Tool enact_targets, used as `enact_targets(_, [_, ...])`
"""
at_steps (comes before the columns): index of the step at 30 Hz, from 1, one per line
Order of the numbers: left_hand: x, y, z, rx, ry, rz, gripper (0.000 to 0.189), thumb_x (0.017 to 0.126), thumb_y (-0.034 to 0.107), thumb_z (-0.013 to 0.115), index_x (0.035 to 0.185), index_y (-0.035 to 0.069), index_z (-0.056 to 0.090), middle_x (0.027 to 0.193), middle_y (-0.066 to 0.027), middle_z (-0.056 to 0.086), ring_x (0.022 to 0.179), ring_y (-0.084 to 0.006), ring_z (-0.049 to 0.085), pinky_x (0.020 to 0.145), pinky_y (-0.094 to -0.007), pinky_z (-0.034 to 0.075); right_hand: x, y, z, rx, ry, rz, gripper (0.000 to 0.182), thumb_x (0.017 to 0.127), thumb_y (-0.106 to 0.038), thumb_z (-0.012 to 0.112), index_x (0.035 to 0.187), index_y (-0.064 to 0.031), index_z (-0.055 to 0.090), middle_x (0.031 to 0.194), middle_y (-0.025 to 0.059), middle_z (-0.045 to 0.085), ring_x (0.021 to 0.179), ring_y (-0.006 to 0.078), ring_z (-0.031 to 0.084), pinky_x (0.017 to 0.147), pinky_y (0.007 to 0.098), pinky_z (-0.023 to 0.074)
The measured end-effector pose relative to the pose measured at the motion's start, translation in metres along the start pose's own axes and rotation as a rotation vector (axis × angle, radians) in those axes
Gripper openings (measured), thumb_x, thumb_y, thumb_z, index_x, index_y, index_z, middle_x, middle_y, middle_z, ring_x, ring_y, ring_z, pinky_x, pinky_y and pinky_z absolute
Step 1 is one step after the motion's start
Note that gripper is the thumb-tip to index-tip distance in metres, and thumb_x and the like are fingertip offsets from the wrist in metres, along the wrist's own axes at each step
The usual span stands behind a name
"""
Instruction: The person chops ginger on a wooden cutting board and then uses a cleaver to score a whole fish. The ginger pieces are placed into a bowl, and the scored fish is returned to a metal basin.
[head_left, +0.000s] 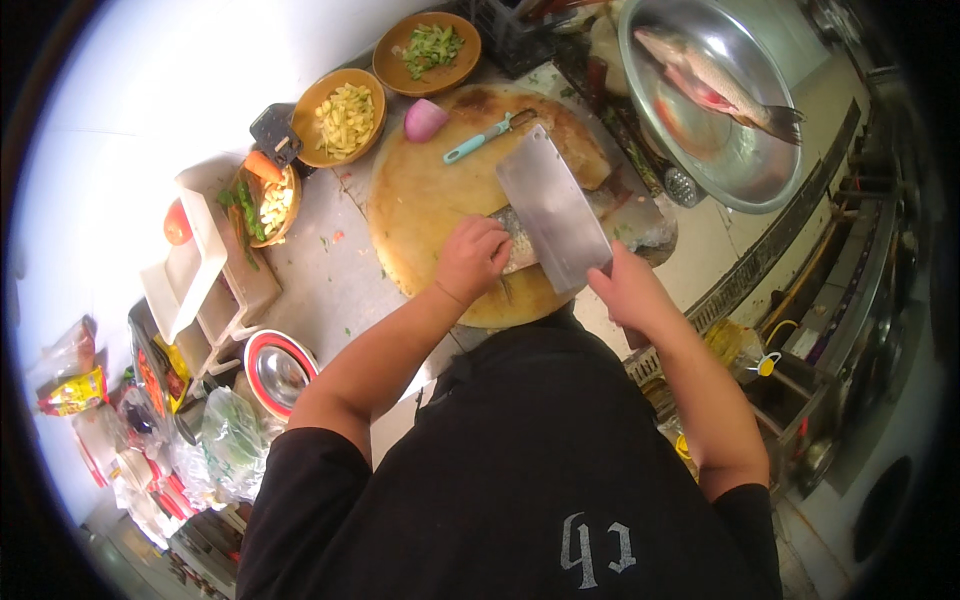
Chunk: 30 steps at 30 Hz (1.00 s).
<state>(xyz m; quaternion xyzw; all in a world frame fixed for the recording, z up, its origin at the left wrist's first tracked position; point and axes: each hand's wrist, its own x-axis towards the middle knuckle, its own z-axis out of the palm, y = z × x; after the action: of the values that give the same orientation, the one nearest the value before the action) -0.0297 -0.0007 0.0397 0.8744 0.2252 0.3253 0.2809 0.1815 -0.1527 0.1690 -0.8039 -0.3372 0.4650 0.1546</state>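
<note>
My right hand (628, 289) grips the handle of a broad steel cleaver (555, 210). The blade lies across a scaly fish (517, 238), hiding much of its body. Whether the edge has entered the flesh cannot be seen. With curled fingers, my left hand (472, 257) holds the fish just left of the blade. Both rest over a thick round chopping board (420, 202). Beyond the hands, a vegetable peeler (480, 140) with a light blue handle and a piece of red onion (425, 120) lie on the board.
At upper right, a metal basin (679, 150) holds another fish (712, 79). Bowls of chopped green vegetable (433, 51) and pale yellow pieces (345, 120) stand behind the board. A basket with garlic cloves (274, 202) and a white plastic rack (202, 255) are at left.
</note>
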Motion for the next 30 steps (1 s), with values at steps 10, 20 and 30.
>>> enact_targets(10, [-0.002,-0.002,0.001,0.0,0.029,0.012,0.013,0.078,0.004,0.08,0.088,0.006,0.071,0.098,-0.0084,0.07,0.094,-0.0307,0.067,0.082,-0.04,0.056,-0.017,0.022,-0.013,0.167,-0.126,0.095,0.033,0.096,-0.015,0.062,0.121,0.0036,0.052,0.071,0.0117,0.062,0.046,0.0204,0.059,0.045,0.0371,0.0497])
enact_targets(20, [-0.003,-0.002,0.004,0.019,0.04,0.039,0.013,0.077,0.003,0.079,0.087,0.006,0.071,0.097,-0.0088,0.069,0.093,-0.0312,0.066,0.08,-0.0404,0.056,0.028,0.022,0.001,0.429,-0.164,0.129,0.025,0.097,-0.011,0.063,0.118,-0.0002,0.054,0.062,0.0025,0.051,0.043,0.0127,0.049,0.039,0.032,0.0427])
enact_targets(30, [-0.004,-0.002,0.007,-0.006,0.064,0.038,0.013,0.077,0.002,0.078,0.087,0.006,0.07,0.096,-0.0087,0.069,0.092,-0.031,0.066,0.079,-0.0397,0.056,0.009,0.05,0.0,0.494,-0.241,0.119,0.022,0.097,-0.011,0.063,0.114,-0.0024,0.053,0.063,0.0027,0.051,0.041,0.0131,0.05,0.039,0.0325,0.0441])
